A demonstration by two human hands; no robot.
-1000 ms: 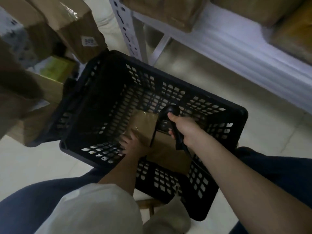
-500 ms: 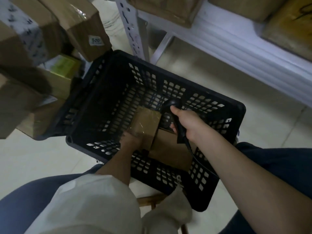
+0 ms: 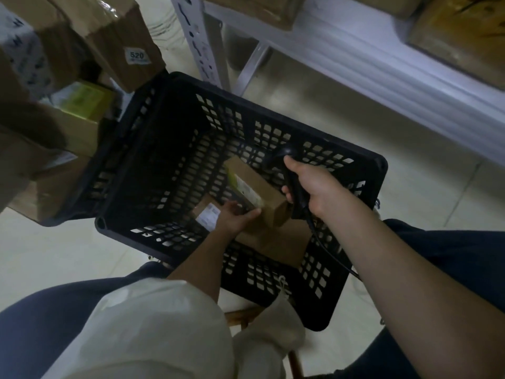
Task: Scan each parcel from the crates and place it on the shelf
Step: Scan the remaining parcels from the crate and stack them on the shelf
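Two white shelf boards run across the upper right, the boxes on them cut off by the frame edge and too dim to read. Left of the frame a stack of cardboard boxes leans in, mostly cropped; one bears a sticker reading 520, and a yellow-green box sits half hidden beneath it. Between them the black slotted crate stands on the pale floor, its left wall close against the stack and its near wall partly covered by both forearms and a white sleeve.

Inside the crate, a flat brown parcel lies on the bottom, its left part masked by the left hand. That hand holds a longer brown parcel, thumb and fingers curled over its near end, so the parcel tilts up across the flat one; a strip label runs along its side, the print unreadable. A small white label shows just left of the hand.

The right hand grips a black scanner just beside the tilted parcel, its head dark against the crate wall and hard to outline. Its cable trails under the right forearm.
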